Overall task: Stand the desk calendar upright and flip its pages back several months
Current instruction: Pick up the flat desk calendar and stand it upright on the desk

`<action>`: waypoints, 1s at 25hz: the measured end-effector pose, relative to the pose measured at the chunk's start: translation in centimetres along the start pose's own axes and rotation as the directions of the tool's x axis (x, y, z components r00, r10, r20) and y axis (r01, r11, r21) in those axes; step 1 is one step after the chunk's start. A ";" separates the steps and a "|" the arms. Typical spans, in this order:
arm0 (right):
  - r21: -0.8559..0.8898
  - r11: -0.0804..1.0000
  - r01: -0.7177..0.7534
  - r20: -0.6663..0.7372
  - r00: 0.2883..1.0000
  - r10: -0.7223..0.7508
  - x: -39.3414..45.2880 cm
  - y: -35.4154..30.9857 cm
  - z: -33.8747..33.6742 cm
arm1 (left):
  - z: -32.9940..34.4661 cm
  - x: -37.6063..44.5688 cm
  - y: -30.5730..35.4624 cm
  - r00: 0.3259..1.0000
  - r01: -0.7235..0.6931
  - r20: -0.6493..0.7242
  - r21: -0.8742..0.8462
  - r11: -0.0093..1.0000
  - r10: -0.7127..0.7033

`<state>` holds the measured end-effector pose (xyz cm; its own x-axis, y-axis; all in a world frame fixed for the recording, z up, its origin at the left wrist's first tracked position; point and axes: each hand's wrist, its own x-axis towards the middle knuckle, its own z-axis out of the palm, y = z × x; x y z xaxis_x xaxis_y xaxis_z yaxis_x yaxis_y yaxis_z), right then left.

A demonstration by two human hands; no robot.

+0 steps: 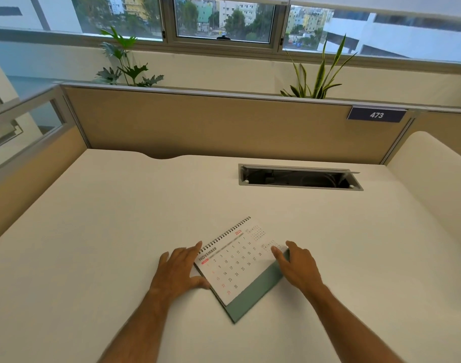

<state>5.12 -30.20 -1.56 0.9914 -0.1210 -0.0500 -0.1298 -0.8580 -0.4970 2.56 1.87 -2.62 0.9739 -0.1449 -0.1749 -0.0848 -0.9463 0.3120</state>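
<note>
The desk calendar (pixel 237 265) lies flat on the white desk (pixel 93 218), turned at an angle, with its black spiral binding along the far edge. Its top page reads NOVEMBER, and a green-grey base sticks out below the page. My left hand (pixel 179 271) rests at the calendar's left edge, fingers spread, fingertips touching the binding corner and the left side. My right hand (pixel 297 265) rests on the right edge, fingers on the page corner and the green base. Neither hand is closed around the calendar.
An open cable slot (pixel 300 178) is cut into the desk at the back right. A tan partition (pixel 211 121) with a "473" sign (pixel 376 115) closes off the back, and lower panels run along both sides. Potted plants stand behind the partition.
</note>
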 end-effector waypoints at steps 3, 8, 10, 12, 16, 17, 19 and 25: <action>-0.011 0.999 -0.042 -0.050 0.998 0.041 -1.8 0.2 -0.1 | -0.7 0.4 -0.5 0.996 0.050 -0.070 -0.053 0.997 -0.054; 0.038 0.994 -0.101 -0.082 0.991 0.103 -4.8 0.5 0.6 | -1.5 0.5 -1.7 0.974 0.176 -0.099 -0.229 0.957 -0.203; 0.063 0.988 -0.142 -0.058 0.988 0.146 -5.4 0.4 0.6 | -1.6 0.3 -1.9 0.959 0.232 -0.056 -0.405 0.885 -0.277; 0.128 0.974 -0.185 -0.041 0.981 0.191 -5.1 0.0 0.1 | -1.4 0.1 -1.7 0.947 0.266 -0.017 -0.523 0.810 -0.322; 0.381 0.865 -0.327 0.115 0.945 0.306 -3.2 -1.2 -0.3 | -1.0 -0.1 0.6 0.901 0.340 0.007 -0.633 0.695 -0.434; 0.402 0.844 -0.356 0.149 0.934 0.324 -2.8 -1.6 -0.3 | -0.9 0.0 1.2 0.888 0.364 0.028 -0.652 0.665 -0.460; 0.421 0.822 -0.383 0.181 0.924 0.338 -2.1 -1.9 -0.1 | -0.6 0.1 2.0 0.868 0.394 0.068 -0.698 0.598 -0.493; 0.442 0.777 -0.448 0.230 0.894 0.384 -1.4 -2.2 0.6 | -0.4 -0.1 2.6 0.832 0.413 0.135 -0.798 0.438 -0.539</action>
<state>4.08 -27.82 -0.89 0.8405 -0.3234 -0.4346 -0.5370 -0.3917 -0.7471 2.36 -0.44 -1.48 0.8271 0.3501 -0.4397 0.5336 -0.2434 0.8099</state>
